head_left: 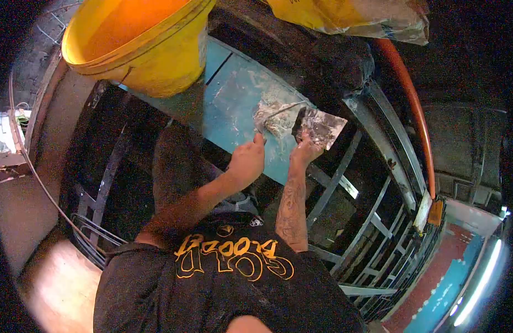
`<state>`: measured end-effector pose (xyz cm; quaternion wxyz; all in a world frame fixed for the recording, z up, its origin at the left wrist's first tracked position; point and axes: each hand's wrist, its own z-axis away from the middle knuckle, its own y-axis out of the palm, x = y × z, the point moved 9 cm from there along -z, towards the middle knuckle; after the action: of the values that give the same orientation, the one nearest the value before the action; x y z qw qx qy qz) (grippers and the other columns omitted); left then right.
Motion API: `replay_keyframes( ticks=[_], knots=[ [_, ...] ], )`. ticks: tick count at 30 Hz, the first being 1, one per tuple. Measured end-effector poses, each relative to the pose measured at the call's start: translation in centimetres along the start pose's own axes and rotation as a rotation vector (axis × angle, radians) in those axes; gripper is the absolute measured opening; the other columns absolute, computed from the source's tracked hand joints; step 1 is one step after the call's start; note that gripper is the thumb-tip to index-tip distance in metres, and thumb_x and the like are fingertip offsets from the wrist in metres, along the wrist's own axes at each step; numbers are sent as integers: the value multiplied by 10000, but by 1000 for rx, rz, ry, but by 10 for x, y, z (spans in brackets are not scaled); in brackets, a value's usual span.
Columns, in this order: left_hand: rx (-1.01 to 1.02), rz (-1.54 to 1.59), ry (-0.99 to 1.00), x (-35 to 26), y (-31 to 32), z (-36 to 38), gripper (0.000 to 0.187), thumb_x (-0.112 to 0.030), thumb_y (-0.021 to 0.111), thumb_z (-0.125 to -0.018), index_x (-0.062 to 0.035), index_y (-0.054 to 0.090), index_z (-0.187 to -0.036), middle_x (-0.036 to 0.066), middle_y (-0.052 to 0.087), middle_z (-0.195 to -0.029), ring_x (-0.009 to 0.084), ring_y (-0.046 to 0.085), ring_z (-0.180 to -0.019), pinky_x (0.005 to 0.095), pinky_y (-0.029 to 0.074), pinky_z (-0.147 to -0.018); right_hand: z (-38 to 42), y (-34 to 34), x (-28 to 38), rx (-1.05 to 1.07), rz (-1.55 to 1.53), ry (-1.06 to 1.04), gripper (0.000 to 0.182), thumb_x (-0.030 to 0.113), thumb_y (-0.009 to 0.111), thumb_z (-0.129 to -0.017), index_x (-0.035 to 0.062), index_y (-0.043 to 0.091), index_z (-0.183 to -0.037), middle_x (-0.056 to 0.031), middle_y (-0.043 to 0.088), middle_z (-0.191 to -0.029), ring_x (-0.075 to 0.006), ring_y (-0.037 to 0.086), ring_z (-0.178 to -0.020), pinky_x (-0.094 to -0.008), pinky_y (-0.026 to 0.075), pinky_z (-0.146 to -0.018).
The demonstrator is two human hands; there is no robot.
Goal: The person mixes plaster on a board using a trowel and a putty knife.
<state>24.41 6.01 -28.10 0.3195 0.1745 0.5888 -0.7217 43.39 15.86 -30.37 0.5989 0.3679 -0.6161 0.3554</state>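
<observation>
My left hand [248, 161] is closed round the handle of a trowel-like tool [289, 107] with a thin bent metal shank; its working end overlaps a pale, lumpy heap of plaster-like mix [278, 121]. To the right, my right hand [306, 150] grips a wide putty knife [328, 126], whose flat blade is smeared with the same pale material. Both tools are over a light-blue board [226, 119] that carries the heap and pale smears.
A large yellow bucket [173, 61] stands at the board's upper left. A yellow sack [345, 16] hangs over the top edge. Metal framework [373, 222] with gaps lies below right, and an orange pipe [409, 94] curves down the right side.
</observation>
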Motion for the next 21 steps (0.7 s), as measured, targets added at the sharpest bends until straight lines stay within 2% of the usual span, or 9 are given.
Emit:
replay_keyframes(
  ticks=[3, 7, 8, 11, 12, 14, 16, 20, 21],
  knots=[
    [42, -61, 3, -12, 0, 15, 204, -46, 474, -811, -4, 398, -996, 216, 623, -813, 370, 642, -757, 472, 506, -663, -4, -2, 11, -84, 179, -207, 414, 77, 735, -718, -98, 562, -1051, -157, 650, -1007, -270, 631, -846, -348, 491, -764],
    [-1, -25, -45, -13, -2, 12, 196, -52, 473, -820, -3, 398, -995, 224, 623, -812, 377, 640, -751, 481, 505, -659, -2, -3, -14, -91, 256, -48, 459, 74, 741, -715, -95, 545, -1094, -171, 639, -1031, -257, 626, -885, -359, 492, -766],
    [-12, 7, -65, -14, -3, 8, 194, -53, 473, -822, -3, 398, -995, 226, 624, -809, 381, 639, -747, 484, 504, -657, 8, 2, 5, -83, 292, -173, 485, 94, 752, -713, -98, 538, -1103, -185, 626, -1061, -265, 623, -907, -381, 496, -765],
    [-35, -1, -30, -4, 2, -13, 211, -55, 463, -815, 29, 407, -1000, 240, 620, -787, 400, 634, -705, 493, 507, -636, 15, 1, 4, -117, 671, -279, 464, 66, 734, -721, -94, 534, -1108, -198, 615, -1078, -268, 625, -911, -390, 500, -777],
    [-44, -21, -38, 0, 1, -12, 213, -57, 464, -814, 29, 406, -1000, 241, 621, -800, 400, 633, -703, 494, 506, -631, 19, 14, 17, -83, 982, -494, 447, 52, 722, -717, -88, 538, -1101, -201, 625, -1045, -271, 624, -908, -394, 494, -800],
    [-62, -64, -40, 10, 3, -14, 215, -60, 467, -814, 27, 406, -1001, 243, 622, -826, 399, 632, -699, 498, 504, -623, 0, -1, -8, -70, 675, -225, 437, 90, 712, -727, -79, 543, -1093, -186, 632, -1019, -265, 616, -900, -379, 481, -817],
    [-91, -64, -20, 14, -2, -9, 228, -64, 476, -807, 17, 408, -1009, 234, 617, -819, 400, 626, -680, 498, 502, -604, -11, -7, -19, -19, 144, -65, 440, 162, 711, -713, -67, 562, -1057, -150, 644, -982, -251, 612, -855, -351, 467, -818],
    [-117, -74, 80, 10, -14, 4, 254, -75, 492, -796, -10, 416, -1029, 210, 600, -775, 400, 617, -655, 499, 495, -573, -24, -12, -19, 89, 43, 41, 374, 79, 646, -672, -65, 566, -1008, -114, 640, -979, -230, 601, -835, -332, 460, -788],
    [-124, -65, 118, 7, -17, 11, 254, -74, 496, -793, -15, 416, -1028, 205, 593, -765, 399, 615, -655, 494, 494, -565, -32, -14, -28, 145, 111, -11, 343, 79, 633, -677, -62, 574, -984, -123, 642, -952, -247, 603, -833, -336, 461, -790]
  ],
)
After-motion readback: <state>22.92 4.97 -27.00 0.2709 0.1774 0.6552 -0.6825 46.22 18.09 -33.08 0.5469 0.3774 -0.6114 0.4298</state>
